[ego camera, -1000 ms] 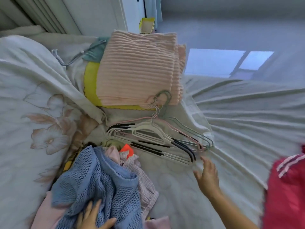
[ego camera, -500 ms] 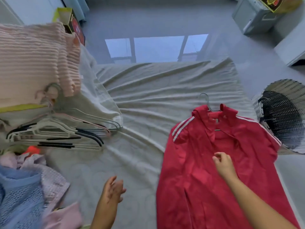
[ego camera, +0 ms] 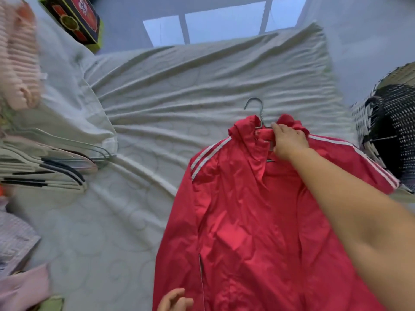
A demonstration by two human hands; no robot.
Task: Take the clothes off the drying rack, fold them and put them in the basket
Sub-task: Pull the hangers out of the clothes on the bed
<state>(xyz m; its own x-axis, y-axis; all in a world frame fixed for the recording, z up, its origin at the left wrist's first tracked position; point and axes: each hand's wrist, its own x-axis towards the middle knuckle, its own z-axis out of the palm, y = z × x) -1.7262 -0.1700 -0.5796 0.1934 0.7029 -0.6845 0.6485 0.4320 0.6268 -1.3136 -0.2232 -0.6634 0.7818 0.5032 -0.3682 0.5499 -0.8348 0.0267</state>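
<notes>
Red jacket on the bed, right hand at its collar

A red jacket with white shoulder stripes lies spread flat, front up, on the bed, toward its right side. A metal hanger is inside the neck, its hook sticking out past the collar onto the pale wrinkled sheet. The right hand rests on the collar, its fingers curled over the fabric and the hanger wire just under the hook; whether they truly pinch the wire cannot be told. The left hand shows only partly at the bottom edge, beside the jacket's lower left side, fingers loosely bent and holding nothing.

Just right of the jacket's sleeve stands a woven black-and-white basket. At the left edge lies a heap of empty hangers, with a folded pink ribbed blanket above it and loose clothes below. A patterned box sits on the floor past the bed's far left corner.
</notes>
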